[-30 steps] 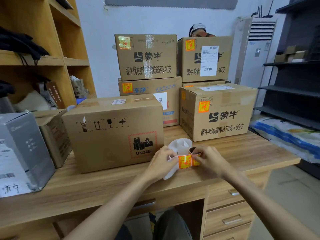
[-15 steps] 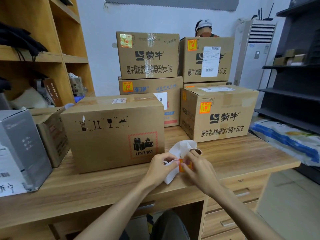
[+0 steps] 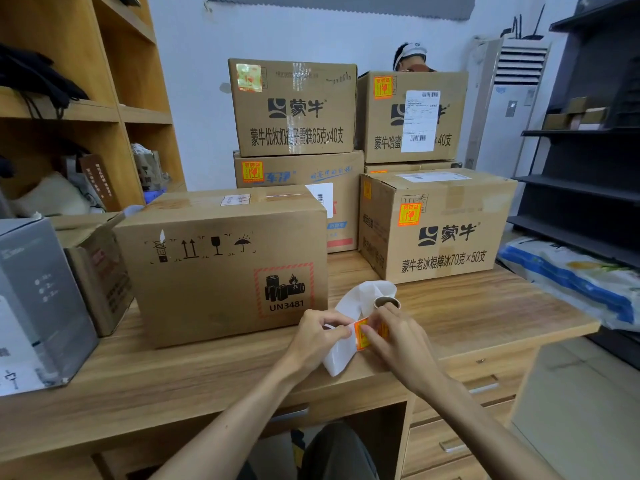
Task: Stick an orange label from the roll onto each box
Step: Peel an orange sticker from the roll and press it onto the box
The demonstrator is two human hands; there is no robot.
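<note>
Over the front of the wooden desk (image 3: 485,317) both hands work at the label roll (image 3: 387,302). My left hand (image 3: 317,332) pinches the white backing strip (image 3: 360,299). My right hand (image 3: 398,336) grips the roll and an orange label (image 3: 361,334) at the strip's edge. Just behind my hands stands a brown box (image 3: 221,265) marked UN3481 with no orange label on its front. The box (image 3: 440,223) at the right and three stacked boxes behind, one of them the top left box (image 3: 292,105), each carry an orange label.
A grey box (image 3: 34,299) and a small open carton (image 3: 97,271) stand at the left. Wooden shelves (image 3: 86,109) rise at far left, dark shelving (image 3: 588,161) at right over a blue and white sack (image 3: 571,275). A person (image 3: 412,58) is behind the stack. Drawers (image 3: 460,420) sit below.
My hands have drawn closer together on the strip, and my right fingers now cover part of the orange label. The camera has shifted slightly.
</note>
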